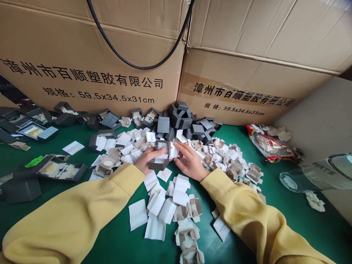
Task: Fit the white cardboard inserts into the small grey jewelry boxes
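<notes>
The left hand (145, 160) grips the small grey box (160, 156) open – steady it (lid back) while the right hand (189, 161), fingers spread, presses the white insert (173, 149) in squarely.

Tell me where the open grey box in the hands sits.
The open grey box is at centre of the head view, held between left hand and right hand, before the grey box pile.

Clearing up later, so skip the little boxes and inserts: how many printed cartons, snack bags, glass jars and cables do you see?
Printed cartons: 2, left and right
Snack bag: 1
Glass jar: 1
Black cable: 1
Total: 5
</notes>
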`<state>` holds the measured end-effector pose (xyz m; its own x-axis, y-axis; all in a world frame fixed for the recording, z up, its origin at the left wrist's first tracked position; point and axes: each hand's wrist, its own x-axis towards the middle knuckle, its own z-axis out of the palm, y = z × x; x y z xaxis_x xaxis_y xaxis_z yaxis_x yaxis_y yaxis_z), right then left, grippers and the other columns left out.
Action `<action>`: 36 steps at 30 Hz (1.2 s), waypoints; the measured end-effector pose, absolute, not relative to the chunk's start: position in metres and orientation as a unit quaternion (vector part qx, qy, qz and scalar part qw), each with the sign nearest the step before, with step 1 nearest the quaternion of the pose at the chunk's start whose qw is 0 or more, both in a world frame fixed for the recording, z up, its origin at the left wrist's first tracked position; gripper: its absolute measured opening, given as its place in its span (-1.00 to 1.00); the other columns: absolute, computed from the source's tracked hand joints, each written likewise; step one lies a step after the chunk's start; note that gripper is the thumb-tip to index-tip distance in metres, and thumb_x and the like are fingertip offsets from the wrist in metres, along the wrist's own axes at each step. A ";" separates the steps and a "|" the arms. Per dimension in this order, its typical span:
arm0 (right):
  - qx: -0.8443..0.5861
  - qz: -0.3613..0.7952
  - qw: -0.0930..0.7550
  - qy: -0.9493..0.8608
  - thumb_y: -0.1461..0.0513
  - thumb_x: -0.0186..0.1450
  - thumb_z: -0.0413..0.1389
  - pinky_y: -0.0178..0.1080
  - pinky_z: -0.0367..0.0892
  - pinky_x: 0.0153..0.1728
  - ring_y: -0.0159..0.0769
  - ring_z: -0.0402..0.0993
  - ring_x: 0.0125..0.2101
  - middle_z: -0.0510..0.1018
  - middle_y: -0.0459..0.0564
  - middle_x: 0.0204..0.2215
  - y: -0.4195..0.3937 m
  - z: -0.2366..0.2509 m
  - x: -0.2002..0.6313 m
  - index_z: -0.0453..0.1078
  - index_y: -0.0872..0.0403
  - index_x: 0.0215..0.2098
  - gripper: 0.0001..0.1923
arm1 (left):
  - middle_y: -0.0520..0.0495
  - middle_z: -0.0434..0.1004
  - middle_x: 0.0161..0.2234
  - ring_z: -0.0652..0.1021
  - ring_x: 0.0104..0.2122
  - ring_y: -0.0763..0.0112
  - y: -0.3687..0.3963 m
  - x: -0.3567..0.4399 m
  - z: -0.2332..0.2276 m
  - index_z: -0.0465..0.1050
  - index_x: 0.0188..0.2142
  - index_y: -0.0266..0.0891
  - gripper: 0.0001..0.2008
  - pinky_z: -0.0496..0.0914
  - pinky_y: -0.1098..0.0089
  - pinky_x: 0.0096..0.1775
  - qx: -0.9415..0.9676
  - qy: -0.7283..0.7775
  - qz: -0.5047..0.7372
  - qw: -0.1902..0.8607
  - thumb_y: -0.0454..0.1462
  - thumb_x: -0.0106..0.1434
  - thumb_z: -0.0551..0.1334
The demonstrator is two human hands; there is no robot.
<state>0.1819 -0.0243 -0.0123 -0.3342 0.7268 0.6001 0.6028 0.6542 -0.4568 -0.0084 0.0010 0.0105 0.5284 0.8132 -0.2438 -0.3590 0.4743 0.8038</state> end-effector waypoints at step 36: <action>-0.398 0.181 0.496 -0.750 0.20 0.23 0.11 -0.14 0.39 -0.17 -0.25 0.38 -0.23 0.39 0.06 -0.17 -0.032 -0.003 0.175 0.17 0.05 0.01 -0.60 | -0.02 0.45 -0.33 0.44 -0.32 0.40 -0.002 -0.003 0.003 0.44 -0.21 -0.24 -0.65 0.32 0.41 -0.30 0.425 0.334 0.425 0.726 -0.18 -0.01 0.37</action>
<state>0.1746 -0.0319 -0.0029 -0.1909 0.7768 0.6001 0.4184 0.6175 -0.6661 -0.0032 -0.0020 0.0027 0.4156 0.9011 -0.1236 -0.3344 0.2778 0.9006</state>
